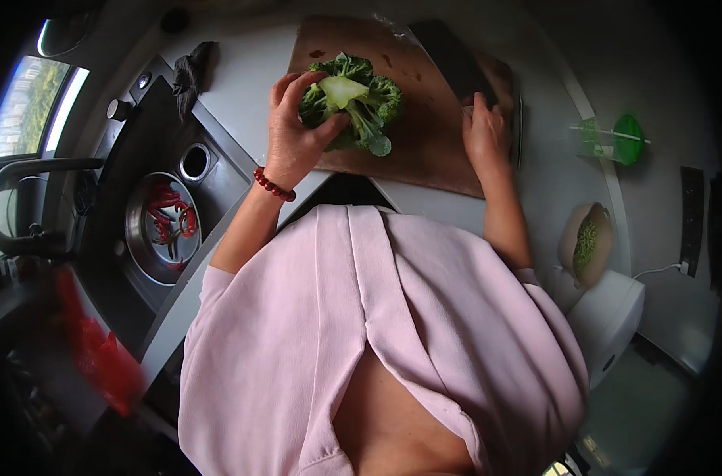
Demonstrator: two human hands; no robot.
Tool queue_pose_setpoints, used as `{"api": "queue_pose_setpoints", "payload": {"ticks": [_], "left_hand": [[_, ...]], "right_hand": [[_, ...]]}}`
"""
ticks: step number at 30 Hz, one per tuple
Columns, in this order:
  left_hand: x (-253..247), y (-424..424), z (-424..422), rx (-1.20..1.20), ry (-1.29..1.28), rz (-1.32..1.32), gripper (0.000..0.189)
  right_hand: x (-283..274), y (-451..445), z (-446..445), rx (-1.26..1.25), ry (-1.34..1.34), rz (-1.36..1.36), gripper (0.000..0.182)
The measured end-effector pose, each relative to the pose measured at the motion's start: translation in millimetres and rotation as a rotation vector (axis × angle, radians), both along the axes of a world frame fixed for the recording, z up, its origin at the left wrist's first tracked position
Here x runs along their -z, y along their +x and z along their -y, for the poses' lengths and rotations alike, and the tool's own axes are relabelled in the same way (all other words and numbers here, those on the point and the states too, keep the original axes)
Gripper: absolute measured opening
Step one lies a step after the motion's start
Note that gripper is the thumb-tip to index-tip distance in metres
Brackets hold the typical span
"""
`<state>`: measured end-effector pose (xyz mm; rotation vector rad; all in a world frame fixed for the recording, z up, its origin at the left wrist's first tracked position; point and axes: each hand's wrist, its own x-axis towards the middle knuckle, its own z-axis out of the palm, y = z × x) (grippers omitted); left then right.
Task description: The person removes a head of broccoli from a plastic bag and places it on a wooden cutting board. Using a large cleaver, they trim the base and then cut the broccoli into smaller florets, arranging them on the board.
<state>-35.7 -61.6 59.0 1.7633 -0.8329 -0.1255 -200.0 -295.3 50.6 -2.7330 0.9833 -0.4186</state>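
A head of broccoli (373,98), its pale cut stem facing up, is over the left part of a brown wooden cutting board (432,160). My left hand (298,128) grips its left side, fingers at the top and thumb by the stem. At the board's right side, my right hand (486,131) is closed around the handle of a wide dark cleaver (450,59). The blade points away from me to the upper left, over the board. Most of the handle is hidden by my fingers.
Left, a sink (218,160) holds a metal bowl (132,208) of red peppers, beside a faucet (45,163). A dark cloth (188,74) lies behind it. Right are a green-and-clear plastic container (627,140) and a bowl (569,244) of chopped greens. A red bag (102,357) hangs lower left.
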Motion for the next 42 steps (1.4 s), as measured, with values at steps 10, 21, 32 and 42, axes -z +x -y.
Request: {"api": "queue_pose_setpoints", "payload": {"ticks": [10, 21, 32, 42], "left_hand": [[-2, -12, 23, -0.099, 0.025, 0.084, 0.06], [-1, -18, 34, -0.192, -0.052, 0.153, 0.053], [3, -19, 39, -0.209, -0.082, 0.149, 0.046], [7, -15, 47, -0.187, -0.045, 0.282, 0.047]], "right_hand": [[-62, -5, -29, -0.084, 0.78, 0.519, 0.017], [-114, -4, -54, -0.326, 0.787, 0.144, 0.012], [-117, 12, -53, -0.479, 0.522, 0.069, 0.015], [-127, 22, -55, -0.493, 0.523, -0.095, 0.019]]}}
